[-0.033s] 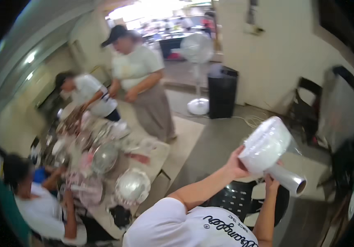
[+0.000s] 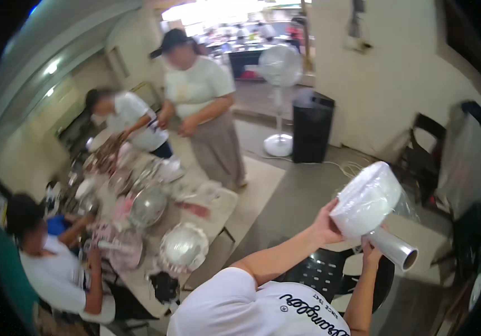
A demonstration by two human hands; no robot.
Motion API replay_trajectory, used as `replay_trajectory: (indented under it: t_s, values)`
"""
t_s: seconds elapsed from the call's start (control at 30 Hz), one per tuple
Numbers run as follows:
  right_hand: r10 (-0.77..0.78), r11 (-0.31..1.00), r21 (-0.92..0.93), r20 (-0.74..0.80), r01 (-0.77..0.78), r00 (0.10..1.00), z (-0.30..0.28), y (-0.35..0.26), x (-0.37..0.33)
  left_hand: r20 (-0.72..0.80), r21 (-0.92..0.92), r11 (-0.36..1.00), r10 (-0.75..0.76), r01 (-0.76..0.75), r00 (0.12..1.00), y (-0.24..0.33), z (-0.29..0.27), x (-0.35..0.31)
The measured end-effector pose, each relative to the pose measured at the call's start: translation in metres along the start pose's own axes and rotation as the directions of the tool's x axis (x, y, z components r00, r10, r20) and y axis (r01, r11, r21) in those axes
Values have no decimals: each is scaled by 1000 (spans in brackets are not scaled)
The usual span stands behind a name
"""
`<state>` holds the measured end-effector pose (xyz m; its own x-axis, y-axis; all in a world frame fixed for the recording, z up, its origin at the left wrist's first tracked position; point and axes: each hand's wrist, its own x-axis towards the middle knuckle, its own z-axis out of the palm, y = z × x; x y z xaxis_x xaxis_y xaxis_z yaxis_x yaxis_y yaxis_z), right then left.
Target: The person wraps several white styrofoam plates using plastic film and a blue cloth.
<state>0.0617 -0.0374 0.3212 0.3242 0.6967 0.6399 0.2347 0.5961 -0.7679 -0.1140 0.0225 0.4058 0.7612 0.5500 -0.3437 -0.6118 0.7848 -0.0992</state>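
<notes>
My left hand (image 2: 328, 225) grips the side of a white, round, drum-shaped thing (image 2: 366, 203), held tilted above a black chair. Clear film wraps it, and a loose fold stands off its right side. Whether it is a bowl or a solid block I cannot tell. Just beneath, my right hand (image 2: 372, 246) is closed around the near end of a cling film roll (image 2: 395, 252). The roll's open core faces right and toward me. Some fingers of both hands are hidden behind these things.
On my left, a long table (image 2: 218, 210) carries a film-covered round metal tray (image 2: 183, 247), a metal bowl (image 2: 148, 206) and pink-toned bags. Three people work around it. A black chair (image 2: 313, 269) stands under my hands. Beyond are a white fan (image 2: 278, 101) and a black bin (image 2: 312, 126).
The view has shifted slightly, so the room and table sit a little farther right. Both hands keep hold of the white round thing and the cling film roll.
</notes>
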Motion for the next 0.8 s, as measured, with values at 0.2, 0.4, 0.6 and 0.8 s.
replay_trajectory:
  t_s: [0.2,0.4,0.6,0.8]
  values:
    - [153,976,142,86,-164,984,32,-8,-20,69,-113,968,235,-226,970,1,-25,-56]
    - [62,986,128,319,-108,946,49,-18,-44,14,-195,896,408,-398,913,-12,-45,-87]
    - [145,929,250,434,-273,889,63,-34,-60,-26,-208,831,522,-516,852,-11,-51,-125]
    - [273,887,225,448,-403,851,92,-56,-74,-33,-224,816,539,-532,841,-2,-50,-142]
